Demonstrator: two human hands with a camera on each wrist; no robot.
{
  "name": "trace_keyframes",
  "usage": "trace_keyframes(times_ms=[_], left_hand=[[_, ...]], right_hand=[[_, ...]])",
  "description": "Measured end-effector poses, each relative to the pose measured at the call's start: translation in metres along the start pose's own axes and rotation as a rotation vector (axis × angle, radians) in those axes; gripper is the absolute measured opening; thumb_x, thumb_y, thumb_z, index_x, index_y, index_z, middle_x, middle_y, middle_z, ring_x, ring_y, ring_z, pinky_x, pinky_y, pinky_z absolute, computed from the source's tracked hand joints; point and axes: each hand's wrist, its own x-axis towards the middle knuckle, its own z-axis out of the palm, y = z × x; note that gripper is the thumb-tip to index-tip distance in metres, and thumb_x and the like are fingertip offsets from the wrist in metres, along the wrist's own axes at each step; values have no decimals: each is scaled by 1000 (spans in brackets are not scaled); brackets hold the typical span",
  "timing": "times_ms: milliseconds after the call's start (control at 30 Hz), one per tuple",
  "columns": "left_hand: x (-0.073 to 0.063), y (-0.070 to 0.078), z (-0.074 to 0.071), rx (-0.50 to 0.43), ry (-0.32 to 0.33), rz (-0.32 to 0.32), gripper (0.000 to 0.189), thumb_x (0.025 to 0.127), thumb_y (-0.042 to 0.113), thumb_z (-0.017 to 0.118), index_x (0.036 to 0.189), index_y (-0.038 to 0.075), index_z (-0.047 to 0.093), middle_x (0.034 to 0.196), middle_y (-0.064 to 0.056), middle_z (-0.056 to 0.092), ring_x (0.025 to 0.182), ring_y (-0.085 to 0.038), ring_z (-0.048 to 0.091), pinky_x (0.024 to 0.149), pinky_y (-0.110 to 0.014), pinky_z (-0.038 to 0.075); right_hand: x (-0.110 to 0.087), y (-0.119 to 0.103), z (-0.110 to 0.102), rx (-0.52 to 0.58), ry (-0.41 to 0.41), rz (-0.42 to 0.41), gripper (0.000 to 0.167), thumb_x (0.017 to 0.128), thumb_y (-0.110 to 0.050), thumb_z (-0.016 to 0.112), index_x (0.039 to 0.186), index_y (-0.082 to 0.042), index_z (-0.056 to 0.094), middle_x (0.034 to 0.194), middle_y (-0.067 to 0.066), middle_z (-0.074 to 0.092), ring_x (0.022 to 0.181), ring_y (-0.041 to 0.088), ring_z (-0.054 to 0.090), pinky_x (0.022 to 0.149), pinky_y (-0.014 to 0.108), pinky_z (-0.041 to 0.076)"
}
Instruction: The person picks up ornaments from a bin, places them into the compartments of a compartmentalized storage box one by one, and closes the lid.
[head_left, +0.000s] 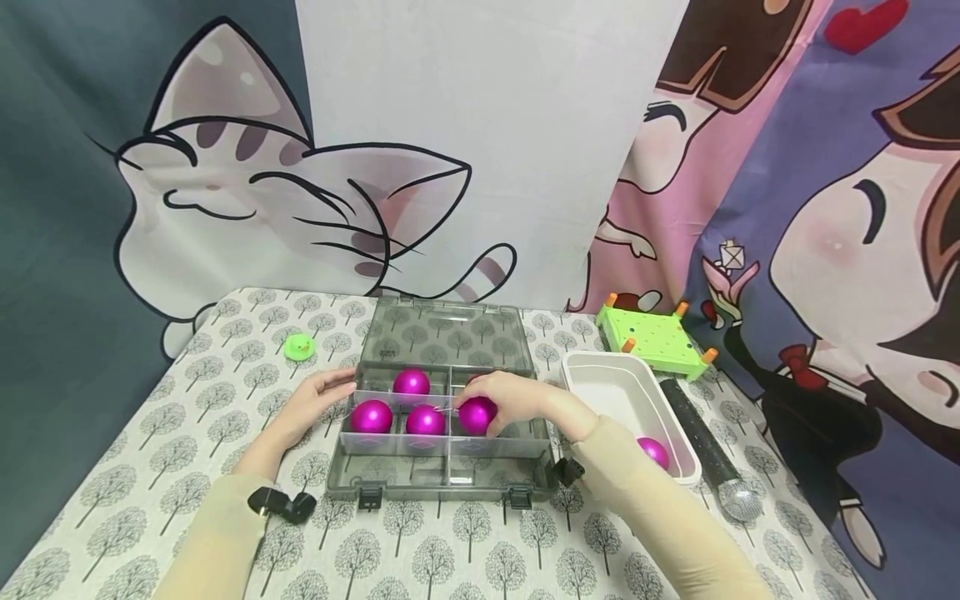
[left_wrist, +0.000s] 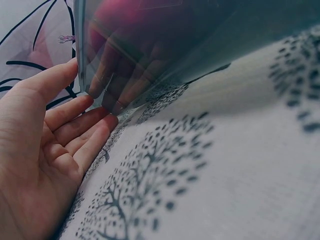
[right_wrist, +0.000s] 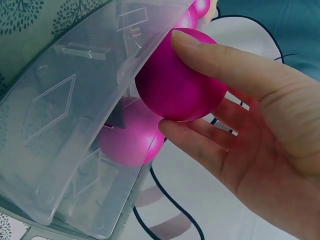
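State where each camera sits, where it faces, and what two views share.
Head: worn on the head, facing forward and down at the translucent grey rectangular plastic box; left hand, right hand and cream fabric sleeves show.
Left wrist: on that wrist, facing the box's side and white tree-print cloth; left hand shows.
Right wrist: on that wrist, facing the shiny magenta ball that the right hand holds.
Head and right wrist both show that held ball.

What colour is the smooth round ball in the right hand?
The round ball is magenta; right wrist view shows best.
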Motion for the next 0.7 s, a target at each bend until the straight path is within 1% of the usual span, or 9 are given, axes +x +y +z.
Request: trace_keyframes(times_ms=[133,333,467,567,633,700], left_hand=[[0,-1,0,3,1,3,54,99,17,56,143,-8,39,148,-29,41,133,-46,44,115,-55,30],[0,-2,0,-6,0,-3,54,99,18,56,143,-8,39,148,-29,40,133,-46,44,115,-56,30],[0,-2,0,-7,-3,-4,54,99,17,56,143,-8,39,148,-29,41,132,-46,44,115,-57,30],[0,-1,0,-3,-2,-2,54,99,17,56,143,-8,39,148,-29,40,133,-46,44,115,-57,30],[0,-1,0,-3,-3,-2,54,99,17,56,143,-8,38,148,-29,40,133,-46,43,115,-57,29],[1,-1,0,-3,-2,-2,54,99,17,56,143,-8,38,148,-29,40,133,-46,43,115,-56,30]], right_hand=[[0,1,1,-11,11,-7,65,70,-4,84,130,-10,61,130,10,62,120,27,59,107,42,47],[0,1,1,-7,21,-45,59,73,-3,81,128,-7,61,132,7,63,125,24,57,110,38,45],[-2,3,-1,14,33,-41,55,76,-4,79,128,-9,62,133,5,62,125,24,57,110,38,45],[-7,3,-4,43,52,-18,52,79,-6,77,128,-9,62,134,5,62,125,24,57,110,40,45],[-13,3,-9,53,78,-3,50,81,-8,75,129,-7,61,134,6,62,124,25,58,110,42,45],[-21,3,-14,79,115,0,48,83,-8,73,129,-3,60,133,10,62,123,29,58,108,44,46]])
